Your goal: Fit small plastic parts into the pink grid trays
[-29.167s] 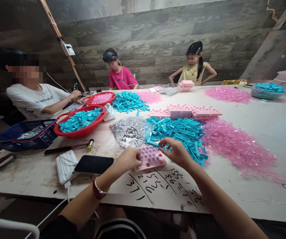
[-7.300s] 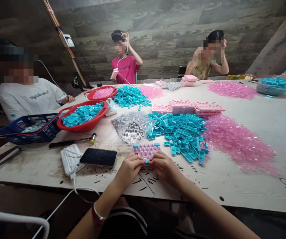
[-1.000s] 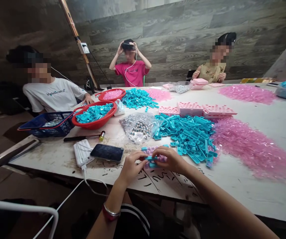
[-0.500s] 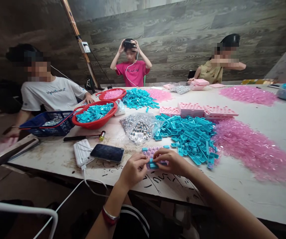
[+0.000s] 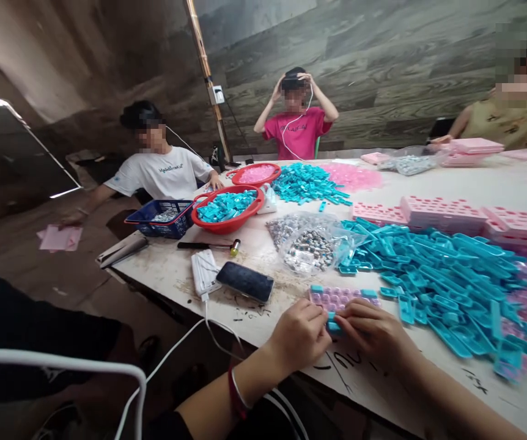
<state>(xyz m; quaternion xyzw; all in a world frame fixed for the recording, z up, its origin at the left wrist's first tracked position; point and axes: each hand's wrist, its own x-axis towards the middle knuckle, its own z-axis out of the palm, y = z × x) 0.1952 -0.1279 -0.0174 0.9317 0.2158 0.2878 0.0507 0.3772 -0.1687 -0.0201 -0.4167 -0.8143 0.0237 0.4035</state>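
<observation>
On a white table, a clear plastic bag held a mass of small, silvery, bead-like parts. Just on the near side of that bag lay a pink board with rows of raised, lilac-tinted bumps and teal pieces at its corners. At its near edge, the wearer's left hand and right hand met over a small teal piece. The fingers of each were drawn close together at its two ends; I could not tell whether they pinched it or only pressed it.

Left of the bag stood a red bowl heaped with teal pieces; beyond, a second red basin held pink ones. Farther left, a blue slatted basket contained pale, silvery bits. A small white bag sat behind the clear bag's left side, its contents unclear. Right of the clear bag spread a loose teal heap.
</observation>
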